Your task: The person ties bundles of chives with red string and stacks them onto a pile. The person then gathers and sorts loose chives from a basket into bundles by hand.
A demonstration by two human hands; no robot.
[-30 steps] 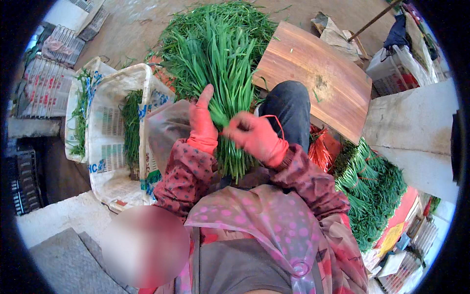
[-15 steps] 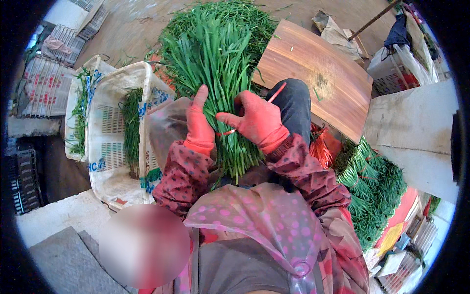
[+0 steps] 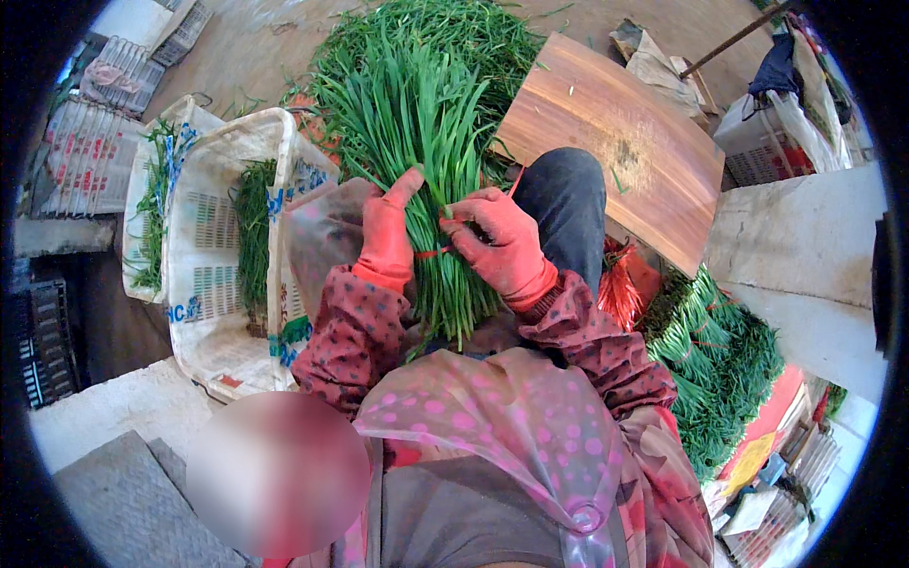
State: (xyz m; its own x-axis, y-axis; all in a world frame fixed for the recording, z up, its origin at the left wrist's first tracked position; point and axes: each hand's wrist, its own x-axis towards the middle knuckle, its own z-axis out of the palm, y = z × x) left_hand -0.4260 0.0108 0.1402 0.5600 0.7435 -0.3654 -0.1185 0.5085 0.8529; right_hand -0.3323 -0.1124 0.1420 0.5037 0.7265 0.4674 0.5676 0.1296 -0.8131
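Observation:
A thick bunch of long green chives (image 3: 431, 142) lies across my lap, its leaf tips pointing away and its cut stems toward me. My left hand (image 3: 386, 232), in a red rubber glove, grips the left side of the bunch with the thumb up along the leaves. A thin red tie (image 3: 432, 253) runs round the stems. My right hand (image 3: 500, 241), also gloved in red, is closed at the right side of the bunch, pinching the tie. One loose end of it sticks up above the knuckles. Part of the tie is hidden behind the fingers.
Loose greens (image 3: 483, 43) are heaped beyond the bunch. White plastic crates (image 3: 213, 227) holding greens stand left. A wooden board (image 3: 587, 123) lies to the right, with red ties (image 3: 620, 293) below it. Tied bunches (image 3: 720, 360) are stacked nearer on the right.
My right hand has turned and its fingers have drawn together against the bunch at the tie. My left hand has shifted slightly, its thumb now leaning right across the leaves.

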